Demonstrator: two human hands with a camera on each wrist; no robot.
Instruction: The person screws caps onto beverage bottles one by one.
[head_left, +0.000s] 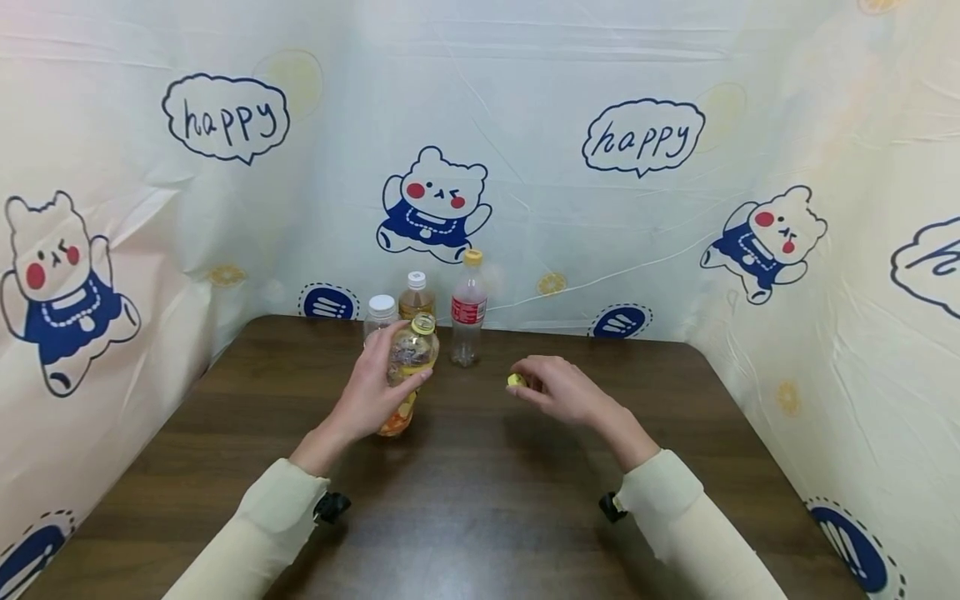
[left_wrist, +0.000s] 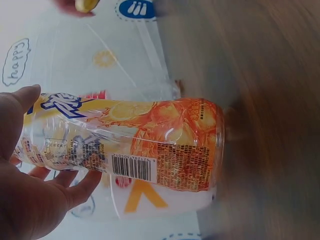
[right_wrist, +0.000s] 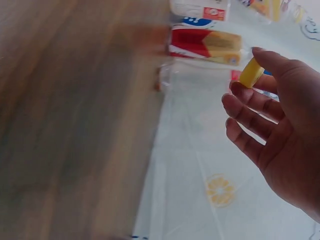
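Observation:
My left hand (head_left: 372,387) grips a clear plastic bottle (left_wrist: 165,145) with a yellow and orange iced-tea style label. In the head view the bottle is slightly tilted, and its neck shows a yellow ring and no cap on top. To the right, my right hand (head_left: 558,390) pinches a small yellow bottle cap (right_wrist: 251,73) between thumb and fingers, apart from the bottle. Behind the held bottle stand a white-capped clear bottle (head_left: 382,307), a white-capped bottle with a brownish look (head_left: 416,298), and a yellow-capped bottle with a red label (head_left: 468,312).
A dark wooden table (head_left: 480,517) lies under both hands. Around its back and sides hangs a pale printed curtain (head_left: 525,50) with bear drawings and "happy" bubbles. The standing bottles are grouped near the table's back edge, left of centre.

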